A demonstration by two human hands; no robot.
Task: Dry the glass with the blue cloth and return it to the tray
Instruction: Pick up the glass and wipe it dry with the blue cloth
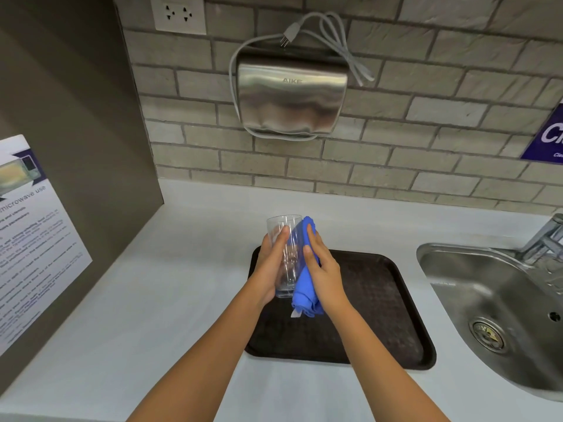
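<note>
A clear drinking glass [285,239] is held in the air above the left part of the dark brown tray [380,303], its open mouth pointing away from me. My left hand [269,263] grips the glass from the left side. My right hand [323,266] presses the blue cloth [304,287] against the right side of the glass. The cloth runs along the glass and hangs bunched below its base, with a small white tag at the bottom end.
The tray lies on a white counter [152,300]. A steel sink [493,306] with a tap [545,239] is at the right. A steel hand dryer [291,95] hangs on the brick wall. A microwave notice [27,239] is on the left panel.
</note>
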